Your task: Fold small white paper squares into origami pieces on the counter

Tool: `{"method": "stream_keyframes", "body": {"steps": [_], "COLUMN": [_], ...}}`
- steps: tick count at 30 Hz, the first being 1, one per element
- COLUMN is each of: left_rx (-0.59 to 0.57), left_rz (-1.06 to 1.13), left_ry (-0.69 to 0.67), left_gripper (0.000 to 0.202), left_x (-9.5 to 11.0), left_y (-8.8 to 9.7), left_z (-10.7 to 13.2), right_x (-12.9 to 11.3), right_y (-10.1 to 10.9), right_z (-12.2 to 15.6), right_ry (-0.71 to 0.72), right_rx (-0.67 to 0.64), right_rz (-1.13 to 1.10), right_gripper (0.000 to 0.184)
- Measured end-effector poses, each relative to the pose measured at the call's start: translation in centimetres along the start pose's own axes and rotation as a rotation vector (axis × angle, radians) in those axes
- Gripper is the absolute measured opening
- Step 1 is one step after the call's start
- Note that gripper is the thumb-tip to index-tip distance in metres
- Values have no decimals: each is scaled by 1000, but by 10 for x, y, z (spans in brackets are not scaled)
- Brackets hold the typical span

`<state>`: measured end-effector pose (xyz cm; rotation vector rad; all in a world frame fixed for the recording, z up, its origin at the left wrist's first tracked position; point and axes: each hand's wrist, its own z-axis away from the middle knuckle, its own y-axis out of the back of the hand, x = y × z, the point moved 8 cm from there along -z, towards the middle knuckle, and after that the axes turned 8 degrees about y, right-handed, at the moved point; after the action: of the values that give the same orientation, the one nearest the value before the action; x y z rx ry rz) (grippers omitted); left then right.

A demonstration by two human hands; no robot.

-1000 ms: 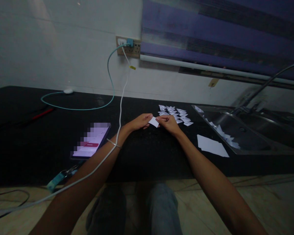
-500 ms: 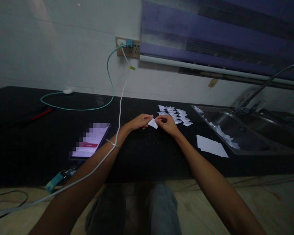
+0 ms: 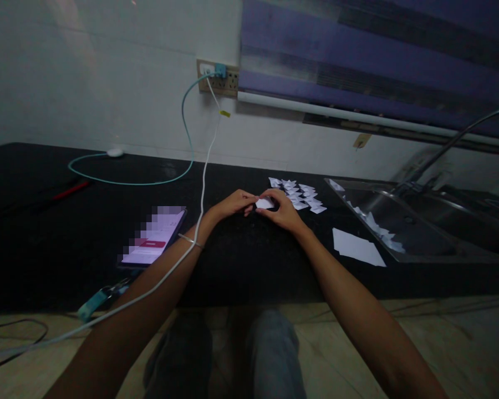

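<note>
We note a small white paper piece [image 3: 265,203] between both hands, above the dark counter [image 3: 249,271]. Left hand [image 3: 235,204]: fingertips pinching the piece's left end. Right hand [image 3: 283,211]: thumb along the near edge, forefinger arched to the far edge, grasping the piece between them. Just beyond the right hand we see folded white papers [image 3: 306,195] grouped in rows; more folded pieces [image 3: 374,223] line the sink [image 3: 434,246]. Flat white sheets [image 3: 357,247] lie between hand and sink. Near our left forearm, a lit phone [image 3: 153,238]; across that forearm, a white cable [image 3: 203,188].
</note>
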<state>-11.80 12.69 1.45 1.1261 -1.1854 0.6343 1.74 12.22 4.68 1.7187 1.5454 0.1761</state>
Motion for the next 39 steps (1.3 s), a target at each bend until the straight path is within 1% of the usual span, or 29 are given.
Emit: {"method": "stream_keyframes", "body": {"steps": [5, 11, 16, 22, 26, 29, 33, 39], "left_rx": [-3, -9, -39, -81, -61, -56, -48, -79], "left_rz": [58, 87, 79, 53, 67, 80, 80, 28], "left_ry": [47, 48, 48, 27, 30, 2, -33, -28], "left_gripper": [37, 32, 28, 30, 34, 35, 33, 28], "left_x": [-2, 0, 3, 12, 8, 6, 10, 21], "left_y": [0, -1, -5, -9, -5, -1, 2, -2], "left_z": [-1, -1, 2, 9, 7, 5, 9, 15], "right_x": [3, 7, 4, 4, 4, 0, 0, 9], "right_y": [1, 0, 2, 7, 6, 6, 5, 7], "right_z": [1, 3, 1, 0, -1, 1, 4, 4], "right_ry": [-3, 1, 27, 20, -21, -43, -60, -90], "right_rx": [22, 27, 36, 81, 38, 14, -17, 29], "right_rz": [-26, -42, 9, 10, -46, -84, -127, -181], "right_gripper": [25, 16, 19, 26, 34, 26, 28, 16]}}
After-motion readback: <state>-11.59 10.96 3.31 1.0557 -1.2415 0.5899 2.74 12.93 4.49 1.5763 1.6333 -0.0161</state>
